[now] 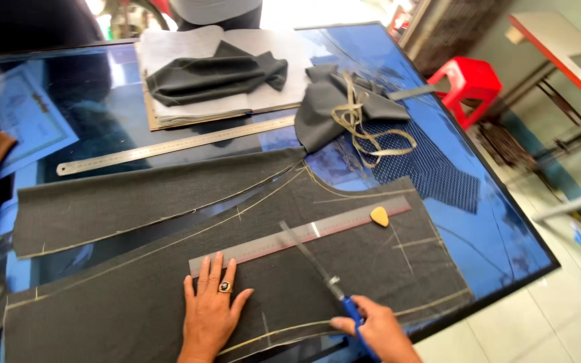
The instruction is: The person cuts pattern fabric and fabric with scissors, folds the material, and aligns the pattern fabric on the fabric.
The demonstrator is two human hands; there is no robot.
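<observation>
Pressing flat on the dark cloth, the left hand spreads its fingers just below a ruler; the right hand is clamped on scissors, blades apart over the cloth. Two rulers, one yellow chalk.

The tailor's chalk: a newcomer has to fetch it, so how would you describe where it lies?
On the glass table, find the dark grey cloth under the hands. A steel ruler lies across it; the tailor's chalk sits at its right end, a small yellow rounded triangle, the only bright piece there.
</observation>
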